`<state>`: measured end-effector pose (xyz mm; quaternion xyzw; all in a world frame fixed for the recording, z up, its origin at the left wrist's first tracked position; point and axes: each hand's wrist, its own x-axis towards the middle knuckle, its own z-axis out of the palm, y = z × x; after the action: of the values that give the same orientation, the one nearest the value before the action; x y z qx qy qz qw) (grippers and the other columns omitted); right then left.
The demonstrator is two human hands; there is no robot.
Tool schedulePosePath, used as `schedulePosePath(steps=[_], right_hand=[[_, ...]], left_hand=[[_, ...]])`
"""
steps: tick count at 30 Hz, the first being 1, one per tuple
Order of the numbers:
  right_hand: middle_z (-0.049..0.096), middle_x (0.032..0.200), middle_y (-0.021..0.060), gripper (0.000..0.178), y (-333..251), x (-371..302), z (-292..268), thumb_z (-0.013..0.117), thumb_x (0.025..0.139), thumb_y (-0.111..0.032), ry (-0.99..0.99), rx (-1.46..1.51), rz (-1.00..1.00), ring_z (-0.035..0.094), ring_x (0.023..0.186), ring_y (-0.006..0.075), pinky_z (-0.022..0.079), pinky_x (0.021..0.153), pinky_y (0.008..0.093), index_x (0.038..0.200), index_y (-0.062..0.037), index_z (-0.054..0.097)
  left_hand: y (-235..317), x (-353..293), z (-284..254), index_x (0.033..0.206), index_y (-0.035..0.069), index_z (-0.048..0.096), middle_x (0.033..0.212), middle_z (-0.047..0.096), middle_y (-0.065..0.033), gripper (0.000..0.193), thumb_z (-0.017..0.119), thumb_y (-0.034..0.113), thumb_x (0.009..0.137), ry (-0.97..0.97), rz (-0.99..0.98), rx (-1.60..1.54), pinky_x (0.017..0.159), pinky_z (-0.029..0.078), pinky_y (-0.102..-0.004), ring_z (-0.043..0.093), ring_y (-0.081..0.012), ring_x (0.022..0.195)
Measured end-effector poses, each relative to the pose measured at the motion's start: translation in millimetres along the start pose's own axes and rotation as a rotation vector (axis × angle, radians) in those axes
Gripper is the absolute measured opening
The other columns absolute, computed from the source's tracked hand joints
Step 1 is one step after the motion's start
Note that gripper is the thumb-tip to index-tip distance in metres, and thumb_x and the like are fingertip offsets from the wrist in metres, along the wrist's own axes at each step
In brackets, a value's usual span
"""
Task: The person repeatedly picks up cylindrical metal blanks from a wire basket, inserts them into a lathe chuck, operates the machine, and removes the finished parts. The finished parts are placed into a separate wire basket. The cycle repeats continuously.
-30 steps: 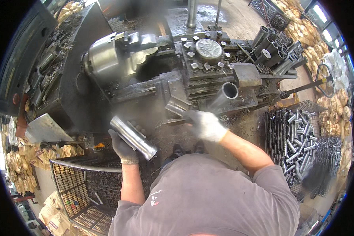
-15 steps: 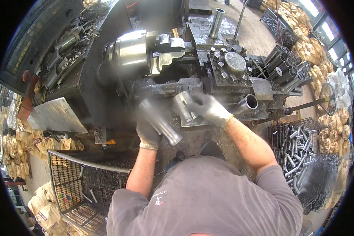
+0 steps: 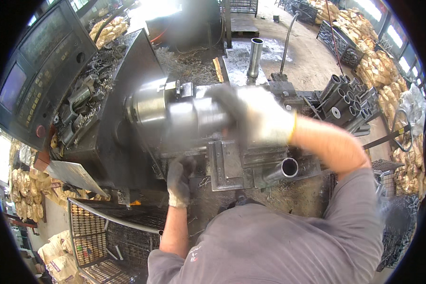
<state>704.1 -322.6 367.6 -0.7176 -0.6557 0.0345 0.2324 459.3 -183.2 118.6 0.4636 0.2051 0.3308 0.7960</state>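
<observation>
My right hand (image 3: 255, 116), in a white and dark glove and smeared by motion, grips a shiny metal sleeve (image 3: 206, 113). The sleeve lies level against the jaws of the lathe chuck (image 3: 149, 102); whether it sits inside them is blurred. Below the chuck, in front of the machine, my left hand (image 3: 179, 182) is gloved too. No tube shows in it, and its fingers look loosely apart. A metal tube (image 3: 281, 170) lies on the machine's front ledge, its open end toward me. Another tube (image 3: 255, 57) stands upright behind the lathe.
Several tubes (image 3: 350, 97) are stacked at the right of the machine. A wire basket (image 3: 87, 236) stands at lower left, with a few thin pieces inside. A control panel (image 3: 38, 71) rises at far left, beside a tray of metal chips (image 3: 87, 90). Paper sacks (image 3: 369, 47) line the far right.
My right hand has carried the sleeve up and left to the chuck. The tube that was in my left hand is gone from it. The view has shifted, and the round-topped tool post is now covered.
</observation>
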Motion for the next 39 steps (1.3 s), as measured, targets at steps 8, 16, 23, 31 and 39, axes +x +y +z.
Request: schedulePosePath(steps=[8,16,23,31,39], right_hand=[[0.079,0.1,0.0183,0.04,213,80,55,0.084,0.078,-0.024,-0.395,-0.6,0.044,0.078,0.095,0.038,0.062,0.087,0.047,0.114,-0.0094,0.077],[0.079,0.102,0.019,0.06,237,102,81,0.091,0.065,-0.036,-0.611,0.018,0.166,0.076,0.094,0.0311,0.06,0.085,0.0414,0.111,0.0003,0.077],[0.08,0.104,0.0203,0.058,226,100,115,0.088,0.065,-0.037,-0.494,-0.162,0.191,0.078,0.096,0.0342,0.063,0.084,0.0434,0.111,-0.0028,0.079],[0.078,0.09,0.0146,0.045,264,109,77,0.087,0.079,-0.044,-1.013,-0.123,0.495,0.075,0.074,0.0229,0.061,0.069,0.0383,0.098,-0.0049,0.08],[0.075,0.085,0.0067,0.057,199,120,100,0.089,0.077,-0.039,-0.606,0.36,0.514,0.068,0.07,0.0149,0.056,0.061,0.0323,0.116,-0.0006,0.072]], left_hand=[[-93,-99,-99,0.133,0.001,0.069,0.125,0.07,-0.0123,0.041,0.07,0.029,0.102,0.487,-0.317,0.106,0.098,0.056,-0.0437,0.068,-0.0279,0.11],[-113,-154,-153,0.119,0.005,0.066,0.106,0.069,-0.0131,0.028,0.07,0.025,0.101,0.83,-0.377,-0.158,0.084,0.059,-0.0469,0.068,-0.0311,0.096],[-53,-116,-159,0.133,0.01,0.064,0.118,0.072,-0.0136,0.042,0.07,0.035,0.101,0.84,-0.268,0.056,0.095,0.055,-0.0481,0.069,-0.0317,0.104],[4,-105,-205,0.11,0.01,0.065,0.092,0.064,-0.0055,0.038,0.061,0.047,0.106,1.049,0.065,-0.106,0.077,0.052,-0.0401,0.06,-0.0219,0.082],[31,-106,-235,0.082,0.022,0.057,0.067,0.051,0.0098,0.043,0.05,0.056,0.107,0.84,-0.111,-0.473,0.063,0.043,-0.0367,0.046,-0.0137,0.056]])
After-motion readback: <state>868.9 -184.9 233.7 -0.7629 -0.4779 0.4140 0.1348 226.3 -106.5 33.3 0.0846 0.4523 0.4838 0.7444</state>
